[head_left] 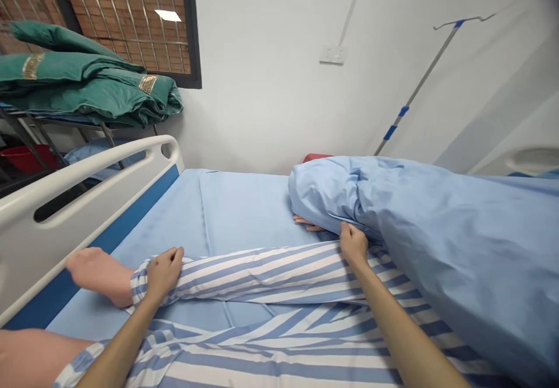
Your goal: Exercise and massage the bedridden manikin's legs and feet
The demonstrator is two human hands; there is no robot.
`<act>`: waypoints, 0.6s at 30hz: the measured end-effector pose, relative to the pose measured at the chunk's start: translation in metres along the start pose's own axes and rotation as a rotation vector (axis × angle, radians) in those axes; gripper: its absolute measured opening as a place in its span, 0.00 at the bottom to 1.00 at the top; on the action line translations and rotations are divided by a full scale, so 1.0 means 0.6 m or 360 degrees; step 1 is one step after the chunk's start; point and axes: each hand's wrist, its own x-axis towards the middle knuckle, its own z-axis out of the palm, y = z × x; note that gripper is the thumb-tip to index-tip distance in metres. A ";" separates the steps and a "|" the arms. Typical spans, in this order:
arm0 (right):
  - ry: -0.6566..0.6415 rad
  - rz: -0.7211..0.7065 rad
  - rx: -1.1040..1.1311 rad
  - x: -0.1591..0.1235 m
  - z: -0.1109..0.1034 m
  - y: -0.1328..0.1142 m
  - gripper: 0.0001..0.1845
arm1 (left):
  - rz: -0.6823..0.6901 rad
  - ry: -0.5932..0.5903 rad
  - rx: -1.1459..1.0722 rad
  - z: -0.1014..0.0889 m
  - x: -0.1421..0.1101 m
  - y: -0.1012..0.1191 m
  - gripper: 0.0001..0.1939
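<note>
When inspected: left hand (163,271), fingers clenched on striped trouser leg (262,274), just beside bare foot (98,274), near bed's left rail (65,201); right hand (353,245), fingers grasping lower edge of blue quilt (437,248), bunched along bed's right side, over blue sheet (244,213).

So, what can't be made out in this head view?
Under the blue bedding: what lies beneath, except fingers showing at its edge.
Right hand: its fingertips go behind a fold, so whether it grips can't be told.
Red object: mostly hidden behind the bedding.
Bare limb: cut off by the bottom-left edge.
</note>
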 end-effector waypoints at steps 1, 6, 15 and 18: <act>-0.0016 0.0009 -0.0028 0.000 -0.001 -0.002 0.23 | 0.0016 -0.0013 0.0061 0.001 -0.001 -0.002 0.20; -0.0174 0.0099 -0.0307 0.001 -0.009 -0.029 0.20 | -0.0022 -0.0047 0.0146 0.003 -0.004 -0.001 0.19; -0.0585 -0.0504 0.0467 -0.211 0.117 -0.341 0.21 | -0.0045 -0.0082 0.0190 0.001 -0.008 -0.001 0.19; -0.0825 -0.0673 0.0751 -0.316 0.187 -0.452 0.22 | -0.0034 -0.0083 0.0206 0.001 -0.008 -0.005 0.20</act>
